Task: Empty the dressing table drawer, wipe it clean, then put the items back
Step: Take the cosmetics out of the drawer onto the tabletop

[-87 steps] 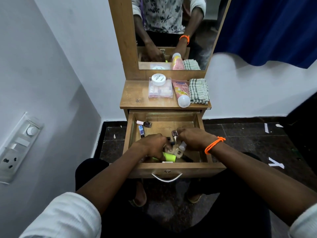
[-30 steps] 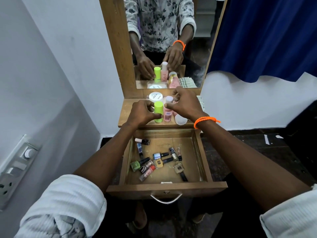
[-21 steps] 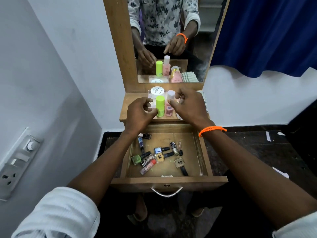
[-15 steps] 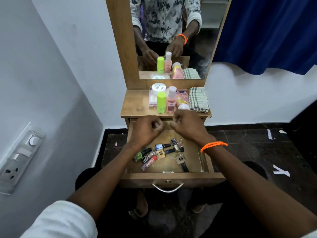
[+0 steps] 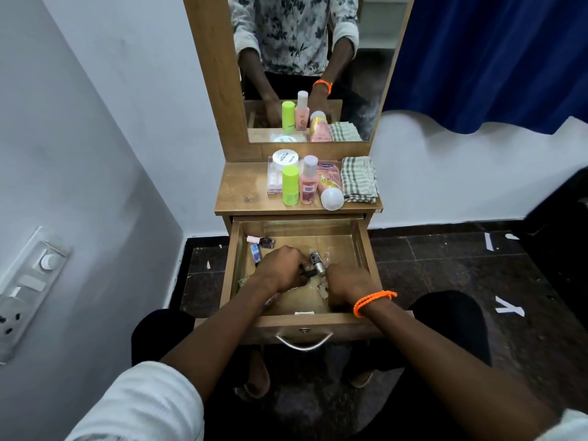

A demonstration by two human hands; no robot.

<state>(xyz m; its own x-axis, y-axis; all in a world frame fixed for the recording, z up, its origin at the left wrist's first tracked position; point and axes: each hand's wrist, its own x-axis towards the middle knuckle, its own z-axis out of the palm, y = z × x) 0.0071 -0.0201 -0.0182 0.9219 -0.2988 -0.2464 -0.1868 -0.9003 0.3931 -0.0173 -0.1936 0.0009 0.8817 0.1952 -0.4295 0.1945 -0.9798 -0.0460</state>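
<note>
Head view: both hands were inside the open wooden drawer (image 5: 361, 246). The left hand (image 5: 280, 272) curled over small nail-polish bottles (image 5: 317, 261) lying flat mid-drawer, grip unclear. The right hand (image 5: 348, 286), beside it, curled likewise; its hold was hidden. Two bottles (image 5: 261, 241) lay at the back-left corner, nearer the left hand.
</note>
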